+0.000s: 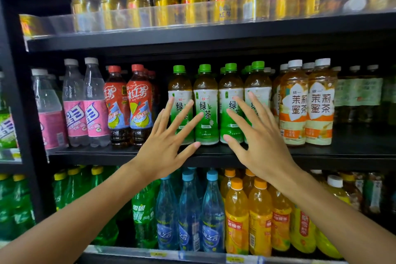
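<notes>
At green tea bottles [205, 92] on middle shelf [342, 154], hovering with left hand [165, 143] and right hand [261, 141], both splayed wide, empty, likely to square the row.

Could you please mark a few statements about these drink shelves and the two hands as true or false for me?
1. Both the left hand and the right hand are spread open before the green-capped tea bottles. True.
2. The left hand grips a red-capped bottle. False: it holds nothing.
3. Gold cans line the top shelf. True.
4. The green-capped tea bottles stand on the lowest shelf. False: they stand on the middle shelf, above the blue-capped bottles.
</notes>
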Demonstrator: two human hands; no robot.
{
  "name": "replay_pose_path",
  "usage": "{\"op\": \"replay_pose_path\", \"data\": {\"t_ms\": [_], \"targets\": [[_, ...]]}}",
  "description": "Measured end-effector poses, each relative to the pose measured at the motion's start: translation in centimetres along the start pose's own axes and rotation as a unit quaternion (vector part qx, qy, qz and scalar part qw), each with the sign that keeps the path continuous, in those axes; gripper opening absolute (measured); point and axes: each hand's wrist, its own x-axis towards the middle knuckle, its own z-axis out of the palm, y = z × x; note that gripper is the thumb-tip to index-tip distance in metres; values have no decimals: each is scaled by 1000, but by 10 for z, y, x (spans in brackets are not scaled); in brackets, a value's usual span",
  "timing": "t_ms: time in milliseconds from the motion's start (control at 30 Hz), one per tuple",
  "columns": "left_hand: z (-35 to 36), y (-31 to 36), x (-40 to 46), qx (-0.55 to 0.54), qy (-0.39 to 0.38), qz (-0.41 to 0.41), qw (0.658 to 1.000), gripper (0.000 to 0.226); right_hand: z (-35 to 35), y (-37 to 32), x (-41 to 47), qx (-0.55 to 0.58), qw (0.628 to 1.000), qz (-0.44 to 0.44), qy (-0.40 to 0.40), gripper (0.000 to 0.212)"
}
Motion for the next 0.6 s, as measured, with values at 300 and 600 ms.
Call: {"op": "replay_pose_path", "data": {"t_ms": [300, 600], "targets": [[-76, -58, -157, 55, -69, -78, 993, 59, 23, -145, -11, 215, 957, -130, -148, 47], [-150, -140, -473, 118, -328, -292, 891, 80, 122, -415, -50, 325, 818, -269, -390, 51]]}}
